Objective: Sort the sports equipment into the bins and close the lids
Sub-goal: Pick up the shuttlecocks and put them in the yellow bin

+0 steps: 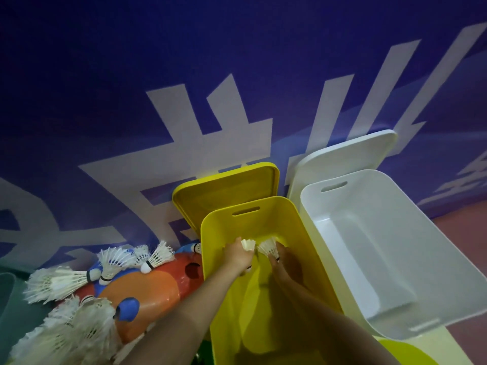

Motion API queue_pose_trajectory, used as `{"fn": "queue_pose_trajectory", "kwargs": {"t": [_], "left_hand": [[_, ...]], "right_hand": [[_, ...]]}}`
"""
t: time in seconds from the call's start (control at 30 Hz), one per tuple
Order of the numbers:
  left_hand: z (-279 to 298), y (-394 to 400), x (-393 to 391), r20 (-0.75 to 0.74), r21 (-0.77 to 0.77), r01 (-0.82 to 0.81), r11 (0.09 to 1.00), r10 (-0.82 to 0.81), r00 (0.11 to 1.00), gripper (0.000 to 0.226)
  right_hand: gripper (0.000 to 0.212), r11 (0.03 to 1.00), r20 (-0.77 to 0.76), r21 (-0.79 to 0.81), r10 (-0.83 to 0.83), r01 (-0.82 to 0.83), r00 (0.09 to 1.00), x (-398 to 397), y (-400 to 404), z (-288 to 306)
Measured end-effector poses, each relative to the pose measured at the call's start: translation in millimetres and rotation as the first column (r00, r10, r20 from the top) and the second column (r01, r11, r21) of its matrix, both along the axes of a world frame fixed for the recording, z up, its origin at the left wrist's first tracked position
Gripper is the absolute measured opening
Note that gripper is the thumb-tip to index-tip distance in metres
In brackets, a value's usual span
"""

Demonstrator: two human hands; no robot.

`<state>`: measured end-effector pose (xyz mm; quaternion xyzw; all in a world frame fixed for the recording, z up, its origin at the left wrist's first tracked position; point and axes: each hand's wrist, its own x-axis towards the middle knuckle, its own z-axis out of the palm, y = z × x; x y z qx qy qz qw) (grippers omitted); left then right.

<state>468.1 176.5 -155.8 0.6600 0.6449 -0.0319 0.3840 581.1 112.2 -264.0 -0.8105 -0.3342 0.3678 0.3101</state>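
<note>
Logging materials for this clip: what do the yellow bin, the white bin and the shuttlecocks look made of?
Yellow bin: seems moulded plastic, smooth with a slight sheen; rounded corners and a cut-out handle slot. White bin: the same look, matte-smooth plastic. Shuttlecocks: white skirts with frayed, separate vanes, probably feather though possibly synthetic; rounded white bases with a dark band.

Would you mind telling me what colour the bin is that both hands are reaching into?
Yellow; the bin shows in the head view, the only one.

blue wall banner [237, 61] w/ big white lettering [210, 143] behind everything; reddish floor [463, 233] strip visible at right.
</note>
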Motion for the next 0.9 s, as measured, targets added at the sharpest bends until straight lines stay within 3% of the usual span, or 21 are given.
{"fn": "queue_pose_trajectory", "kwargs": {"t": [0.13,0.2,0.3,0.43,0.57,0.7,0.8,0.9], "left_hand": [[-15,-2,8,-0.051,0.009,-0.001,1.000,0.002,0.999,0.057],[-18,-3,9,-0.052,0.029,0.012,1.000,-0.011,0.999,0.061],[-15,1,8,-0.007,0.009,-0.024,1.000,0.024,1.000,0.069],[8,1,3,0.054,0.028,-0.001,1.000,0.000,0.999,0.070],[54,-6,-18,0.285,0.138,0.056,0.989,-0.093,0.954,0.045],[115,-18,-60,0.520,0.227,-0.041,0.973,-0.085,0.850,0.021],[147,-34,-109,0.572,0.275,-0.123,0.954,-0.059,0.818,0.024],[161,-50,-160,0.530,0.352,-0.153,0.923,-0.062,0.846,0.024]], "right_hand": [[0.079,0.999,-0.063,-0.034,-0.023,0.021,0.998,-2,-1,13],[0.074,0.999,-0.021,-0.039,0.014,-0.015,1.000,0,-3,21],[0.057,0.997,-0.053,-0.071,-0.012,0.008,0.999,-3,-4,34],[0.059,0.996,-0.055,-0.059,-0.067,0.064,0.996,-3,-5,56],[0.047,0.996,-0.067,0.081,-0.042,0.047,0.997,-9,-18,97],[0.022,0.954,-0.117,0.299,0.037,-0.001,0.992,-32,-35,143],[0.017,0.926,-0.147,0.372,0.128,-0.065,0.981,-67,-48,176],[0.019,0.884,-0.115,0.436,0.240,-0.169,0.964,-109,-58,200]]}}
